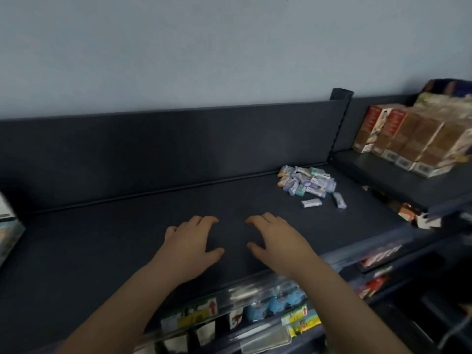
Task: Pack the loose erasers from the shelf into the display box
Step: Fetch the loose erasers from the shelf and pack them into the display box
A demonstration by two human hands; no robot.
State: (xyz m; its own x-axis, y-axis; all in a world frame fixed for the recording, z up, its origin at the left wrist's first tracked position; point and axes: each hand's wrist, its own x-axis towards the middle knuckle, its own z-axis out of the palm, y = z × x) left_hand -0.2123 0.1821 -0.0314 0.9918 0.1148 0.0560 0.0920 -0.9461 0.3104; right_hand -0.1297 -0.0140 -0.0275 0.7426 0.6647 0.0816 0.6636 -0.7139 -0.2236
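A loose heap of small wrapped erasers [306, 181], purple, green and orange, lies at the far right of the dark shelf [115, 238]. Two stray erasers [310, 202] lie flat just nearer, slightly apart.

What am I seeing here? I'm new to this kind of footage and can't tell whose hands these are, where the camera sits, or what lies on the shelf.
No machine here: these are a person's bare hands, filmed by one camera worn on their head, looking down. The left hand and right hand are spread palms down over the dark shelf, fingers relaxed, holding nothing. At the shelf's back right lies a pile of small wrapped erasers, two lying apart. Brown cartons stand on the neighbouring shelf. I see no display box clearly.
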